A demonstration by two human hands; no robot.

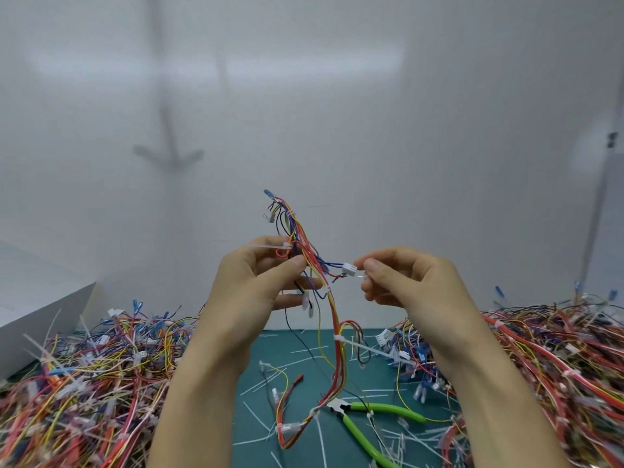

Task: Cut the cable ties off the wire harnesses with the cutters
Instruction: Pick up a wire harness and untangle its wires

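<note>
Hanging vertical, harness (pixel 297 228) in left hand (pixel 256 282); right hand (pixel 405 282) pinching cable tie (pixel 360 274).

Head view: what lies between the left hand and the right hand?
In the head view, the harness wires that the left hand grips, and a white connector beside the right hand.

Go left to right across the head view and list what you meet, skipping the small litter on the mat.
White box → left pile of harnesses → left hand → wire harness it holds up → cable tie → right hand pinching it → right pile of harnesses.
</note>
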